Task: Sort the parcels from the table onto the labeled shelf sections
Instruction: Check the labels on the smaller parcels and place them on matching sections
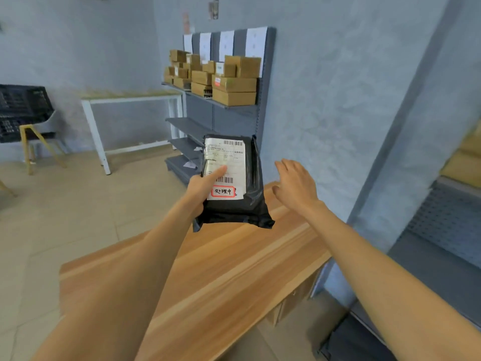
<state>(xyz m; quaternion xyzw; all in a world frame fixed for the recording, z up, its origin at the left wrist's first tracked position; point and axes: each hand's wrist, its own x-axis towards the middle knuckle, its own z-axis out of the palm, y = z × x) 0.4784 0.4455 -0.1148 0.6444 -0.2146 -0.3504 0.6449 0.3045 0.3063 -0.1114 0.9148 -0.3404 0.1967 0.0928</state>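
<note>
Forearms are reaching out over the wooden desk (208, 269), which is filling the near part of the view. Above the desk's far end, the left hand (201, 188) is holding up a black plastic parcel (234, 199) — its thumb is lying across the white shipping label (226, 168), while the fingers are wrapping behind the bag, out of sight. The parcel is being held clear of the desk, tilted back so the label is facing the camera; a red-bordered sticker (223, 192) with handwritten characters is showing at the label's lower edge. Just right of the parcel, the right hand (294, 183) is hovering with its fingers loosely spread and holding nothing, not touching the bag.

Beyond the desk, against the blue-grey wall, a grey shelf unit (229, 118) is standing. Its upper shelf is carrying stacks of brown cardboard boxes (229, 82), and white paper sheets (256, 43) are hanging on the back panel above them — their print is too small to read. The lower shelves are showing bare grey boards behind the parcel. Left of the shelf unit, a white-framed table (130, 100) is standing along the wall, and further left a chair with yellow legs (39, 136) is sitting beside a dark crate (20, 108). At the right edge, part of another grey shelf unit (447, 225) is showing close to the desk.
</note>
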